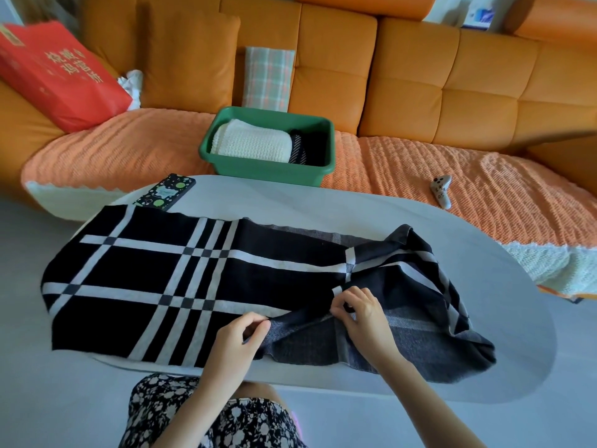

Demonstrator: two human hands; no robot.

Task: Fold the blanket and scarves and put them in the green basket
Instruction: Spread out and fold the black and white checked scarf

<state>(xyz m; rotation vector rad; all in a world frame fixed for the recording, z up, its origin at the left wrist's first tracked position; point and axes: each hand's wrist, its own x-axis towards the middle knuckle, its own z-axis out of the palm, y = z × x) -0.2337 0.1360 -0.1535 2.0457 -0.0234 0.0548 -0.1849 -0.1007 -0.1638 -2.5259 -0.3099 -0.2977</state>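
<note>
We hold the scarf (161,273) on the tabletop (355,208).
Our left hand (239,337) and right hand (358,313) each pinch its near edge.

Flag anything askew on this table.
The black-and-white plaid scarf on the grey oval table lies flat on the left, but its right end is bunched and twisted, grey underside showing. The left hand and right hand pinch its near edge.

An orange sofa (420,85) behind a grey oval table (420,221), pale grey floor (48,399) beneath.
</note>
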